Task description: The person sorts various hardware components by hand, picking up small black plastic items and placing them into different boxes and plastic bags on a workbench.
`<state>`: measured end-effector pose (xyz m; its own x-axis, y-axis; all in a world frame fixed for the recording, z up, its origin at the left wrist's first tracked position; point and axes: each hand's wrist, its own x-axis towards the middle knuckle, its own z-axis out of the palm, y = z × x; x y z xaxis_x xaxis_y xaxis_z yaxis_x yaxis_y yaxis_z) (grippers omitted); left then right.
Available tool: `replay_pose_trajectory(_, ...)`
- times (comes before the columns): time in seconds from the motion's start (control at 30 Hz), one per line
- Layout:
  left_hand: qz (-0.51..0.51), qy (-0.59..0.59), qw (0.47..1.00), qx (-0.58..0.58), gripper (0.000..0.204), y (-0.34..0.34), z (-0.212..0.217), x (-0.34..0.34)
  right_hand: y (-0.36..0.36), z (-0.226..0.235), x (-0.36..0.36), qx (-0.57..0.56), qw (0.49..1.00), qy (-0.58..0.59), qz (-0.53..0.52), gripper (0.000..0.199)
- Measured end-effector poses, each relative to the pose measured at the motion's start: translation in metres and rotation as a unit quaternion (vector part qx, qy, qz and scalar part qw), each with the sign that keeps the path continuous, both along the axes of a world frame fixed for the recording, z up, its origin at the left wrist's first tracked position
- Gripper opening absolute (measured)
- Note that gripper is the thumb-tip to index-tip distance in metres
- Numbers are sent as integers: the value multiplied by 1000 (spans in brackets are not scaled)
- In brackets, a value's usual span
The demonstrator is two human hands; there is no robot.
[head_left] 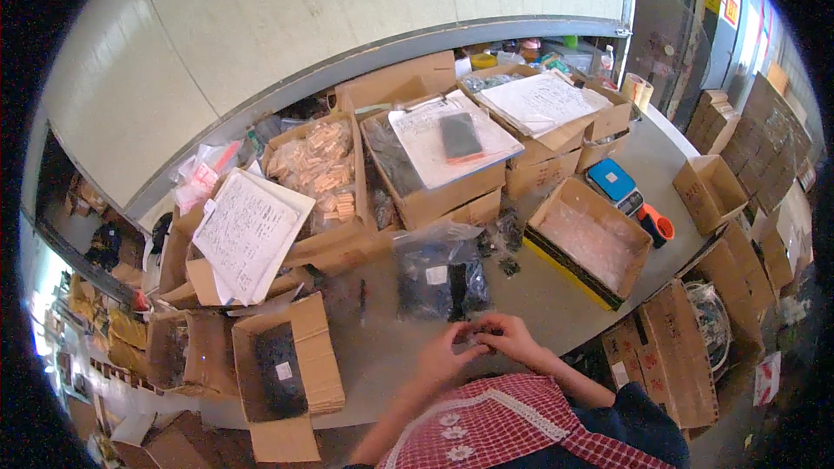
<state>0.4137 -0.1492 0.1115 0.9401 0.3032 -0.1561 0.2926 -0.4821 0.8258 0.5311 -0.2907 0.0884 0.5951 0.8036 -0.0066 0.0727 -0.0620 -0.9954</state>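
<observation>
Matt brown cardboard boxes [291,356]; glossy clear plastic bag [439,274] of dark parts; white paper sheets [248,230]; smooth grey tabletop [382,339]; checked red cloth apron [499,426].

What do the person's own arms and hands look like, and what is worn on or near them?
Both forearms are bare, with no sleeves, gloves, watch or rings visible. The left hand and right hand show uncovered fingers. Below them lies a red-and-white checked cloth apron with white lace trim and embroidered flowers over dark clothing.

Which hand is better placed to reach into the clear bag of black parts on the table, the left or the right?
Probably the left hand. It lies almost directly below the bag of black parts, while the right hand sits further to the side. Both hands meet over a small item, so the difference is slight.
</observation>
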Motion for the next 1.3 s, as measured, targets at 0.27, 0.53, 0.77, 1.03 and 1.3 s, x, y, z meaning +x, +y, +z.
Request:
replay_pose_trajectory(0.27, 88, 37, 985, -140, 48, 0, -2, 0, -8, -15, 15, 53, 977, -205, 16, 25)
replay_pose_trajectory(0.53, 96, -5, 981, -171, 46, -5, -6, -1, -7, -6, 16, 13, 981, -176, 80, 27)
replay_pose_trajectory(0.77, 180, 41, 779, -599, 39, 20, -70, -16, -18, -4, 17, -94, 961, -233, 119, 38)
replay_pose_trajectory(1.03, 241, 63, 832, -495, 57, 31, -46, -41, -12, 15, 3, -108, 914, -342, 191, 44)
replay_pose_trajectory(1.3, 263, -14, 848, -461, 31, 50, -44, -55, 4, 24, -17, -57, 885, -404, 225, 43)
